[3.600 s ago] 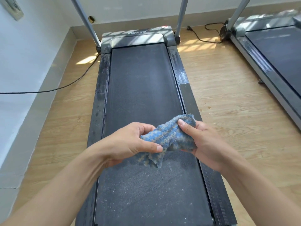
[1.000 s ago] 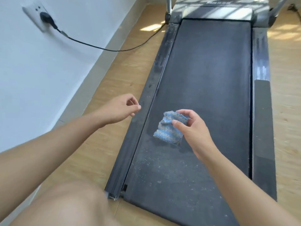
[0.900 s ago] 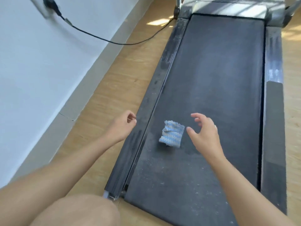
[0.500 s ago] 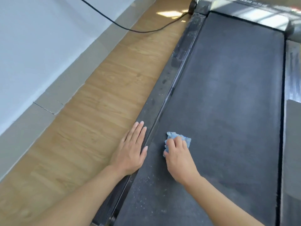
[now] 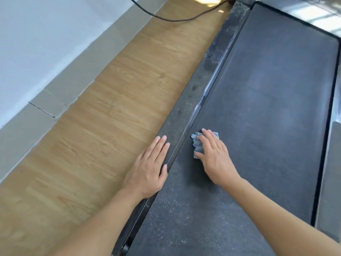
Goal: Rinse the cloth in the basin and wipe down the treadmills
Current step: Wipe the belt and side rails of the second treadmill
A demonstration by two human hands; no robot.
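Wood-grain plank floor [image 5: 110,126] runs between grey skirting [image 5: 60,89], white wall [image 5: 36,43] above it, and the smudged side rail [image 5: 193,100]; black cable [image 5: 166,17] crosses the floor. Treadmill belt [image 5: 267,108] matte, dark, dust-flecked near the camera. Since 0.9 s ago both hands came down: left hand [image 5: 149,169] flat on the rail, fingers straight, grip empty; right hand [image 5: 214,156] flat, grip uncurled, pressing the crumpled blue cloth [image 5: 197,145] onto the belt by the rail.

— How is the light?
— Bright daylight. Sun patches hit the floor [image 5: 110,130] at twelve o'clock, and glare whitens the treadmill [image 5: 267,108] at one o'clock.
— Shadows?
— Soft, beneath the right hand [image 5: 215,159], towards seven o'clock.
— Sharpness?
— Slightly soft overall. Forearms at six o'clock blur, and straight lines bow at the edges.
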